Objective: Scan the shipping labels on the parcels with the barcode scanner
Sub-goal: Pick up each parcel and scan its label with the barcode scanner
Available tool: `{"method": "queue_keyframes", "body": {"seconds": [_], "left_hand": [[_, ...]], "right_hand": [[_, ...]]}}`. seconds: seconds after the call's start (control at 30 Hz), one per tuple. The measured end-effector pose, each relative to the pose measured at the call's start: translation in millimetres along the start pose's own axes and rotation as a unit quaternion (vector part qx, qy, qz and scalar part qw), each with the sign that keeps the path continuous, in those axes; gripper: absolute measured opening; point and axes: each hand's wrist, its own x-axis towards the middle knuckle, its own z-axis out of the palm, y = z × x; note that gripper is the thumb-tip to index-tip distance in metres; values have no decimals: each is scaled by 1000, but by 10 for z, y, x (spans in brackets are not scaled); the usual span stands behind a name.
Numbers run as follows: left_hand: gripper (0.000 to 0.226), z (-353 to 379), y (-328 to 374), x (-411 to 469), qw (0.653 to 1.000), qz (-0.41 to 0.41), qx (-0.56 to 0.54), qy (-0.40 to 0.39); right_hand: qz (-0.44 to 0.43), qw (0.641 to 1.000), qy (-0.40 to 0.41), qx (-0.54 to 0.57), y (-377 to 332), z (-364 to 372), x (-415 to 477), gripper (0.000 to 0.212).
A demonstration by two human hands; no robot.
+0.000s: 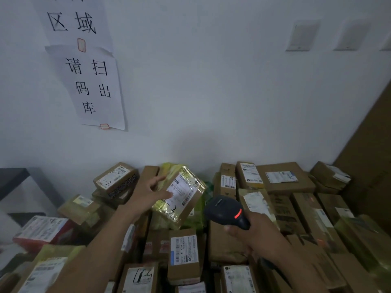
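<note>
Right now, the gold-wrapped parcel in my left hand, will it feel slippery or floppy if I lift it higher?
Probably stiff: the gold-wrapped parcel shows straight box edges while the left hand holds it tilted by one side. Likely light for its size, since one hand props it up. Its glossy film looks slippery, so it may slide.

Paper signs (93, 87) on wall (211, 92), dark table (14, 176)

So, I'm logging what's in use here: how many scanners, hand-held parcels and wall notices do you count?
Barcode scanner: 1, in the right hand.
Held parcel: 1, in the left hand.
Wall notices: 2, upper notice and lower notice.
Total: 4.
</note>
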Motion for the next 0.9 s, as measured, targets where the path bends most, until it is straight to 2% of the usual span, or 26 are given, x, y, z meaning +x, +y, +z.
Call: {"method": "queue_keyframes", "body": {"seconds": [0.07,0.13,0.23,0.3,0.4,0.47,0.53,0.67,0.73,0.8,0.9], "left_hand": [[68,66,-42,150,999,2,-26,24],[57,132,-63,340,997,2,-63,47],[35,277,-40,702,991,10,-111,74],[40,398,7,961,988,10,-120,96],[50,599,15,1360,988,-1,-83,132],[57,728,-16,1588,986,-20,-98,136],[65,822,-73,1811,987,-21,-101,121],[64,802,-163,2302,996,48,-2,77],[65,729,-183,2501,997,53,42,24],[66,656,-207,2642,997,43,52,-28],[66,590,-243,2748,996,47,41,-62]], "right_hand": [[1,999,25,41,73,-12,200,12],[16,995,60,74,130,-41,439,13],[41,984,78,155,226,-91,845,33],[53,973,84,208,309,-120,1112,43],[68,949,86,294,472,-116,1494,42],[84,939,83,323,604,-85,1714,42],[93,935,81,333,745,-51,1892,46],[102,933,68,339,997,20,2126,52],[106,928,64,352,1105,66,2208,50],[110,924,55,362,1191,115,2268,52],[119,918,44,376,1290,165,2319,58]]}}
